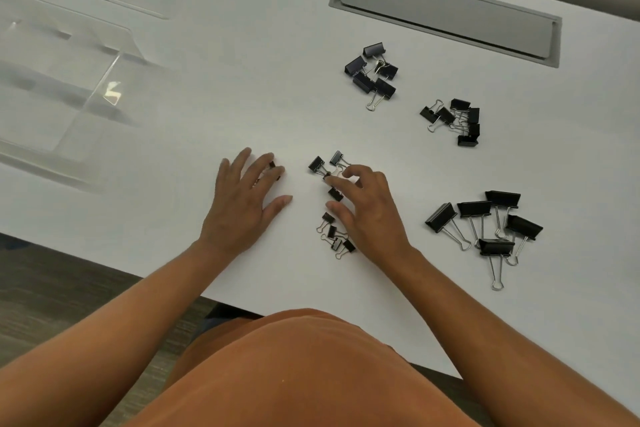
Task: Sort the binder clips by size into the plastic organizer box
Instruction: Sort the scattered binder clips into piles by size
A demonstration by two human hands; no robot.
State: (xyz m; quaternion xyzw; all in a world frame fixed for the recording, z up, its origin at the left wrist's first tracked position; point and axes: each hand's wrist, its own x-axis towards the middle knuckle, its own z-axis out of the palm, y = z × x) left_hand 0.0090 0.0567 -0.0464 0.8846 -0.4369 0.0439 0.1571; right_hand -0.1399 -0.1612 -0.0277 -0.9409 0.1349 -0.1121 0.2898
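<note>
So the clips are already grouped into piles on the white surface (207, 87), but nothing looks to be in the clear plastic organizer box (59, 80) yet, which sits far left and well apart from everything.

The right hand (367, 208) is hovering over the smallest binder clips (332, 198), fingers curled down, fingertips on or just about pinching one. I can't tell for sure if the grip has actually closed on anything. The left hand (242, 201) lies spread on the surface just left of that pile, with a tiny clip (273, 168) tucked under its fingertips, more pressed than grabbed.

The other piles: big clips (485, 222) to the right, medium clips (372, 74) further back, and a slightly smaller bunch (457, 121) behind the big ones.

Key thing for the next move, I'd say: the box lies off to the left and back, so the left hand is the nearer one for dropping clips in, while the right is nearer every pile.
</note>
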